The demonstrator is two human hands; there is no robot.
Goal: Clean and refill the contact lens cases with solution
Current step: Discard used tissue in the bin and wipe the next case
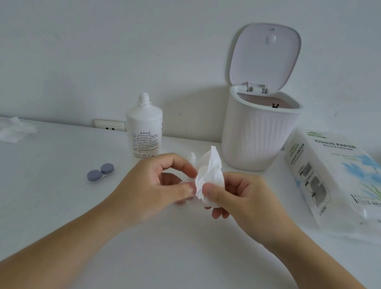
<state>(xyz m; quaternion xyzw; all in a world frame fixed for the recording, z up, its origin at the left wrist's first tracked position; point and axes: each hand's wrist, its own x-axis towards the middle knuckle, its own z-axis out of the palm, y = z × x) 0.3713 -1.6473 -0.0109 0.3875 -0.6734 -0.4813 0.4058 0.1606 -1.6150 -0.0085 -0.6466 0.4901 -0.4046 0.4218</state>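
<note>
Right hand [233, 194] pinches a crumpled tissue [209, 175], left hand [156, 183] fingers curled on something small, can't tell what. Closed purple lens case [100, 172] sits left on the white table [172, 249], solution bottle [143, 127] behind. Open bin [257, 133] and tissue pack [342, 180] right, by the wall.

Head-worn wide-angle view, looking forward and down across a white table [35, 209].

Only one view here, so no overlap to report. Seated close in at the near edge, both forearms running up from the bottom corners, left hand [156, 183] and right hand [242, 198] meeting just below centre frame. Facing straight at the back wall [101, 39], table edge meeting it about mid-height. Wide lens bending the sides, tissue pack [337, 180] slanting away at the right.
</note>
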